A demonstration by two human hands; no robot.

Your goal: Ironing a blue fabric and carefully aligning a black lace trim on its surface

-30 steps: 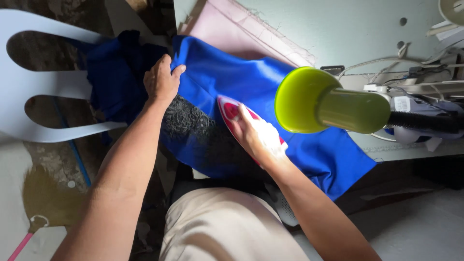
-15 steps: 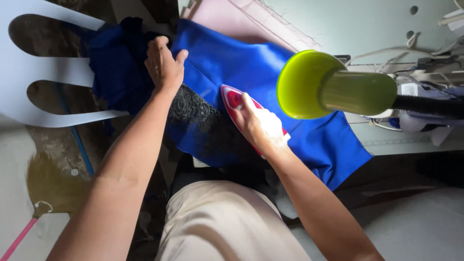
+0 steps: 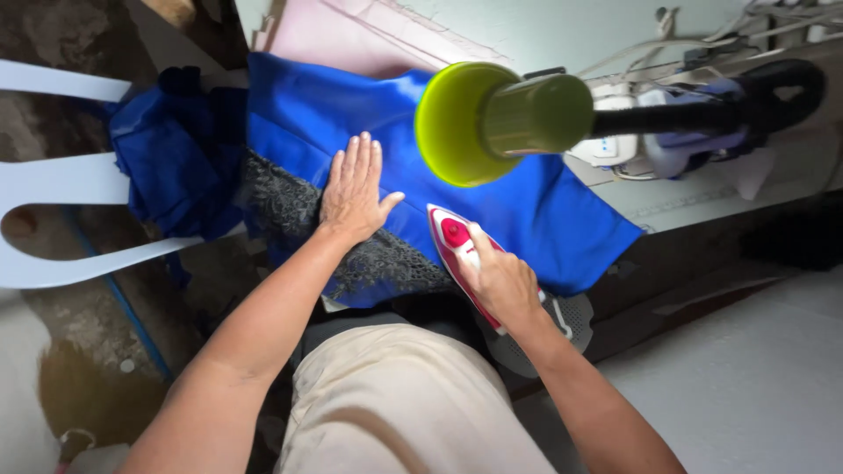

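Head view: left hand (image 3: 354, 189) spread flat, pinning blue fabric (image 3: 527, 211) taut; right hand (image 3: 502, 283) grips pink iron (image 3: 452, 237) just beside, ready to press.

Soft, even daylight fills the head view, brightest on the pale surface (image 3: 702, 197) at upper right. The blue fabric (image 3: 369, 114) shows a mild sheen without harsh glare. A yellow-green cone (image 3: 461, 123) close to the lens is out of focus. The floor and the white plastic chair (image 3: 61, 184) left of the left hand (image 3: 354, 189) lie in dim shadow. Straight edges bow near the frame borders. The right hand (image 3: 500, 281) appears sharp.
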